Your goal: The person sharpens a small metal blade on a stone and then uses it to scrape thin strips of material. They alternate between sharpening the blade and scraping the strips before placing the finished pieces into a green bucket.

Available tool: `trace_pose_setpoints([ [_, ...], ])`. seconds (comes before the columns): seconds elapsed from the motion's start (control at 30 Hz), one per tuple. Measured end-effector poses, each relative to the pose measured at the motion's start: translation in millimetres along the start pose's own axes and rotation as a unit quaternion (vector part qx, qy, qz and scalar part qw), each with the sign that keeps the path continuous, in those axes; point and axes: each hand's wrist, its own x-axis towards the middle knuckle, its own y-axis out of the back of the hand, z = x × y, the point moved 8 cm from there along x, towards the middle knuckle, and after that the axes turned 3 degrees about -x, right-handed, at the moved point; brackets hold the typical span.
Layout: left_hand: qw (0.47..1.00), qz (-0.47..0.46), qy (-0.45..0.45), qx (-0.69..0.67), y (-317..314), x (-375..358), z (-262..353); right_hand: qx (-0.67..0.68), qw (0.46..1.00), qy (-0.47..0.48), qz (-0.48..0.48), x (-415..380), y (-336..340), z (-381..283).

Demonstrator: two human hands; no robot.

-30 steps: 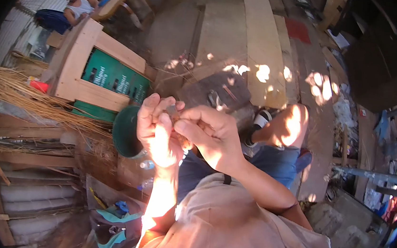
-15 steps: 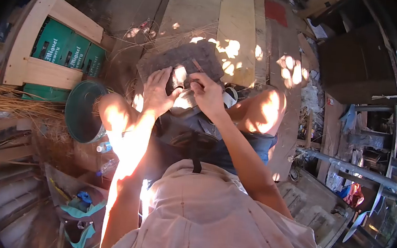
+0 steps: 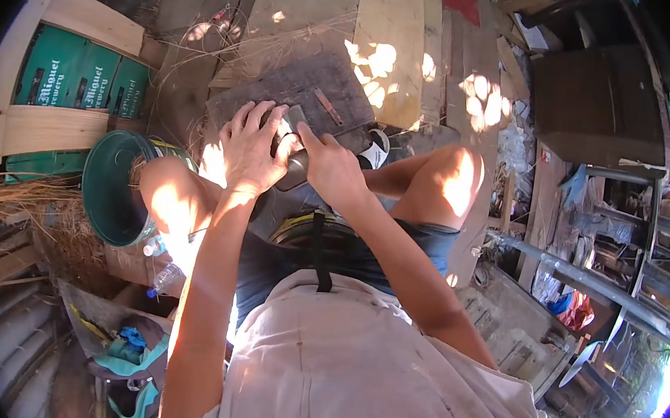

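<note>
Dark object [image 3: 294, 169], half-hidden between both hands

Mostly hidden under the left hand [image 3: 250, 148] and right hand [image 3: 331, 168]: a dark flat object [image 3: 294, 169], kind impossible to tell. Partly covered by a wooden frame [image 3: 52, 129]: green crates [image 3: 74, 75], lettering cut short. Too blurred to identify: clutter [image 3: 588, 258] at right.

Rough weathered wooden board [image 3: 298, 89], glossy green plastic bucket [image 3: 107, 187]
</note>
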Motion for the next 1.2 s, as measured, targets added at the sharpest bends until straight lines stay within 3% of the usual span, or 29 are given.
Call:
trace_pose_setpoints([
  [0.1,1.000,-0.006,-0.003,-0.006,-3.5,0.0,-0.2,-0.018,0.999,0.023,-0.018,15.5,-0.6,-6.8],
  [0.27,1.000,-0.012,-0.003,0.012,-5.9,-0.5,-0.7,-0.022,0.999,-0.016,-0.016,-1.3,-0.7,-3.1],
  [0.4,0.999,0.007,-0.038,0.008,-6.0,1.0,2.4,-0.027,0.998,0.044,0.036,14.1,-0.7,-4.2],
  [0.47,0.999,0.013,-0.044,0.025,-4.3,2.4,9.4,-0.033,0.999,0.005,-0.001,-6.5,2.4,-3.4],
  [0.67,0.988,0.072,-0.135,0.037,-11.6,-0.1,13.9,0.006,0.996,0.022,0.084,5.8,3.5,-0.4],
  [0.73,0.993,0.040,-0.094,0.055,-18.3,-2.7,10.7,0.015,0.994,0.025,0.103,-14.5,6.4,2.4],
  [0.8,0.991,0.032,-0.081,0.097,-23.9,-5.3,8.7,0.019,0.998,0.020,0.056,-22.2,3.6,3.3],
  [0.97,0.993,0.019,-0.095,0.068,-19.2,-2.7,14.7,-0.010,0.990,0.017,0.140,3.1,1.9,1.2],
  [1.13,0.992,0.023,-0.091,0.081,-24.9,-6.2,6.4,0.040,0.996,-0.010,0.079,-15.8,1.8,11.0],
  [1.2,0.993,0.016,-0.092,0.074,-23.9,-4.3,5.7,0.037,0.991,0.063,0.110,1.1,9.4,2.1],
])
